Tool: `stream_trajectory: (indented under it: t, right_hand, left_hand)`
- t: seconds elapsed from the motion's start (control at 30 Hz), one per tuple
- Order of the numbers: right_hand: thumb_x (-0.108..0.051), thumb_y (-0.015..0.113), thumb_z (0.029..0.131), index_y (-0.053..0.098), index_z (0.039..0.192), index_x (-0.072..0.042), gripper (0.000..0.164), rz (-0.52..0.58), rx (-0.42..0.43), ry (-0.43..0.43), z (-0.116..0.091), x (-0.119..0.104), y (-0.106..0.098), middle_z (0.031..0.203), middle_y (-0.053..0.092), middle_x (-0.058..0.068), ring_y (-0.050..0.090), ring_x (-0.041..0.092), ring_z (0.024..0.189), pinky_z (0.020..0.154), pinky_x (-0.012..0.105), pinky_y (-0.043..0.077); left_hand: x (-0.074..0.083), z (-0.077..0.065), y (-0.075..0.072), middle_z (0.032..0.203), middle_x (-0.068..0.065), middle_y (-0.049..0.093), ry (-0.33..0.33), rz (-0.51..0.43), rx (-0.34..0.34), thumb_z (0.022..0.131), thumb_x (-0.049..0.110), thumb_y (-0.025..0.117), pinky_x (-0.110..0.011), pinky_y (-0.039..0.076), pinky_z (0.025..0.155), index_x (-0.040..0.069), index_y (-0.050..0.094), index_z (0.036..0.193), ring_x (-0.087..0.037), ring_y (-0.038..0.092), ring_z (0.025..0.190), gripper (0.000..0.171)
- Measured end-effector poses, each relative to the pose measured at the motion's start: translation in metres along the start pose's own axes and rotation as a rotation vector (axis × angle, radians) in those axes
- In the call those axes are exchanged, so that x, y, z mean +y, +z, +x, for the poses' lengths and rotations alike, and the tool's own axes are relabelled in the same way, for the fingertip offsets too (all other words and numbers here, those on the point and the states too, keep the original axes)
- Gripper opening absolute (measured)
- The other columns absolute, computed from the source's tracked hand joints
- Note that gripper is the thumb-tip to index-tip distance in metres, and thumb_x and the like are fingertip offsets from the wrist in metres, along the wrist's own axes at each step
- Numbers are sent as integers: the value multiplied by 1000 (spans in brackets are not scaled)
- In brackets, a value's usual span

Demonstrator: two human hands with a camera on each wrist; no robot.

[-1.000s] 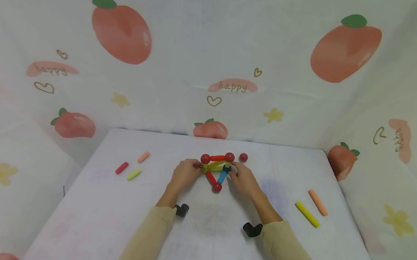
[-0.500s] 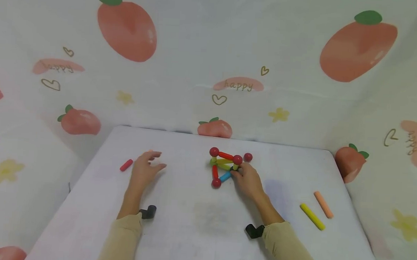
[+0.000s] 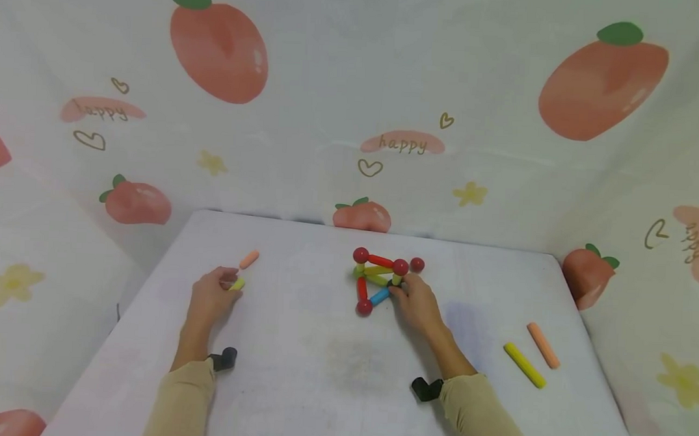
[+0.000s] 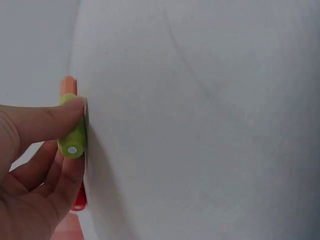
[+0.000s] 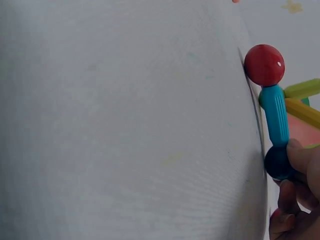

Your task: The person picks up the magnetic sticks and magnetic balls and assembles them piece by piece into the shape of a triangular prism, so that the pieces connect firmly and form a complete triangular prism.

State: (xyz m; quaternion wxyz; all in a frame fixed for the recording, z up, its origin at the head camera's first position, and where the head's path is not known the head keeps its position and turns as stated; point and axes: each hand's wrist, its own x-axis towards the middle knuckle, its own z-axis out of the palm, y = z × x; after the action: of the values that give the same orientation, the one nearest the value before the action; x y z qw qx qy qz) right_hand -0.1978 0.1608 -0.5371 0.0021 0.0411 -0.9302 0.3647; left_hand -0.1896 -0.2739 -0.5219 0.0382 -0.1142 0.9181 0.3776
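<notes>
On the left of the table, my left hand (image 3: pixel 208 299) pinches a short yellow-green magnetic stick (image 4: pixel 73 137) between thumb and fingers. A metal dot shows at the stick's end in the left wrist view. At the table's middle stands a frame of magnetic sticks and balls, with red balls (image 3: pixel 364 307) and red, yellow, green and blue sticks. My right hand (image 3: pixel 418 305) holds the frame at its right corner, gripping a dark blue ball (image 5: pixel 278 162) joined to a blue stick (image 5: pixel 276 115). Part of that corner is hidden behind the fingers.
An orange stick (image 3: pixel 249 259) lies just beyond the left hand, and a red stick (image 4: pixel 79 200) is partly hidden by it. A loose red ball (image 3: pixel 417 264) sits behind the frame. Long yellow (image 3: pixel 524 365) and orange (image 3: pixel 544 345) sticks lie at the right.
My left hand has let go of the frame, moved left and taken hold of the yellow-green stick. The frame has turned slightly, with my right hand still at its corner.
</notes>
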Motion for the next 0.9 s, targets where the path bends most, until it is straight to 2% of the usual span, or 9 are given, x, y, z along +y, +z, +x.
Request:
stream_trajectory:
  t: [0.07,0.17,0.27,0.37,0.47,0.57,0.63,0.73,0.9]
  right_hand:
    - [-20,70,97,66,113,-7,21,1,6,1,-1,1,1,115,69,10,65,27,109,100,47,55]
    - [-20,70,97,66,113,-7,21,-2,15,2,-2,1,1,114,68,10,64,27,107,99,46,55]
    - [-21,70,97,66,114,-7,22,-18,22,4,-3,0,1,115,68,10,65,27,108,99,46,55]
    - [-22,70,97,65,115,-8,23,-32,23,6,-3,-1,0,116,68,11,65,27,109,100,47,55]
    - [-22,70,98,65,115,-8,23,-38,27,5,-3,-1,-1,116,68,11,66,27,109,99,47,55]
    - [-22,70,97,65,116,-8,24,-32,30,-4,-3,-1,-1,117,68,11,66,28,109,100,47,55]
    - [-21,70,97,66,117,-8,25,-29,29,-8,-3,-1,-1,118,69,11,66,28,110,101,48,55]
    - [-22,70,97,66,118,-7,26,-31,25,-6,-2,-1,0,118,69,11,66,28,111,102,48,54]
    - [-23,71,97,66,119,-8,27,-54,33,-2,-2,-1,0,118,69,11,67,28,111,102,48,54]
  left_hand:
    - [4,-1,2,136,-22,65,26,-29,9,92,12,74,-54,46,108,1,54,142,-40,61,127,55]
    - [19,-3,9,135,-17,68,86,-121,-8,92,17,75,-47,49,109,5,55,144,-35,64,126,57]
    - [45,-11,25,128,-13,71,191,-229,-38,91,18,78,-28,56,97,8,61,139,-28,69,118,52]
    - [78,-26,47,120,-8,72,270,-311,-82,89,15,80,-18,56,89,10,67,129,-22,68,112,43]
    - [110,-38,74,115,-2,72,292,-342,-122,87,17,81,-24,58,91,17,70,120,-18,68,107,35]
    - [134,-44,101,112,2,73,287,-353,-174,86,17,82,-30,60,92,23,72,115,-17,69,102,31]
    - [143,-46,117,110,1,73,295,-364,-206,85,17,83,-31,61,90,22,72,113,-16,70,99,30]
    - [149,-46,137,107,-1,73,306,-381,-258,84,17,85,-29,61,86,18,72,111,-16,71,95,30]
    - [149,-47,156,106,-5,74,340,-395,-298,83,14,84,-28,62,84,14,73,108,-15,73,92,27]
